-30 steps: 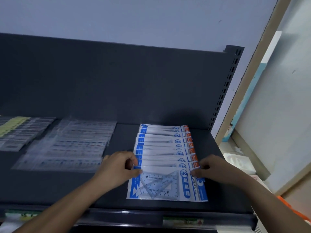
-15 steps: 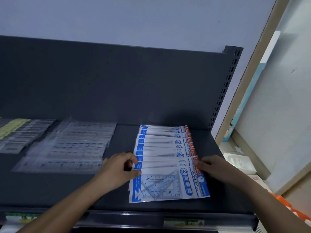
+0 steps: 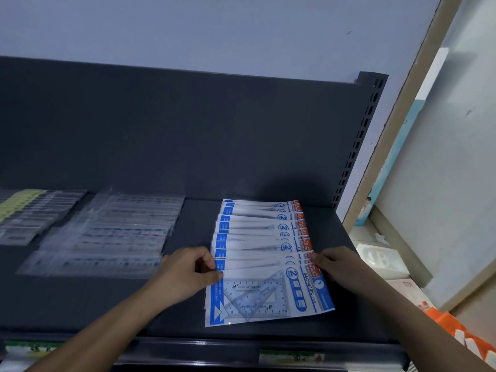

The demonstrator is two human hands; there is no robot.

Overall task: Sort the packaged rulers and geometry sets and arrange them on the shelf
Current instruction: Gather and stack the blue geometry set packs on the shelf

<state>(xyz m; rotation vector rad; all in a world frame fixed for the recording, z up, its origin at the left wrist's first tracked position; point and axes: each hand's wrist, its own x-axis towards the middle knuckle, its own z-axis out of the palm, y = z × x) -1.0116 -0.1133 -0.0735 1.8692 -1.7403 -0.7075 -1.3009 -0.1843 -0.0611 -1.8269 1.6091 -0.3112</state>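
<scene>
The left hand's (image 3: 185, 275) fingers (image 3: 208, 260) are curled, and with the thumb they pinch the left edge of the sets (image 3: 268, 294), just where the front one overlaps the one behind it. The right hand's (image 3: 341, 264) fingers (image 3: 318, 260) lie bent against the opposite ends, by the orange tabs. Whether they pinch a packet there or only press on it I cannot tell.

Between the two sets of fingers the sets lie flat on the shelf (image 3: 67, 299), fanned like roof tiles. The row runs away from the fingers toward the back panel (image 3: 188, 135), and the front one shows its whole face with two clear triangles inside.

These look light and thin. The plastic inside would keep them stiff along their length, but the glossy sleeves probably slide on each other easily. The short ends, where the fingers are now, seem the best hold, since squeezing from both ends should square the fan without buckling a sleeve. Lifting by one corner would likely let the rest slip out of line.

Beyond the left fingers, apart from the sets, lie clear packets of rulers (image 3: 107, 237), also overlapped. Farther out is a second pile (image 3: 29, 213) with some yellow in it. Nearer than the fingers, labels (image 3: 291, 355) sit on the shelf's front lip.
</scene>
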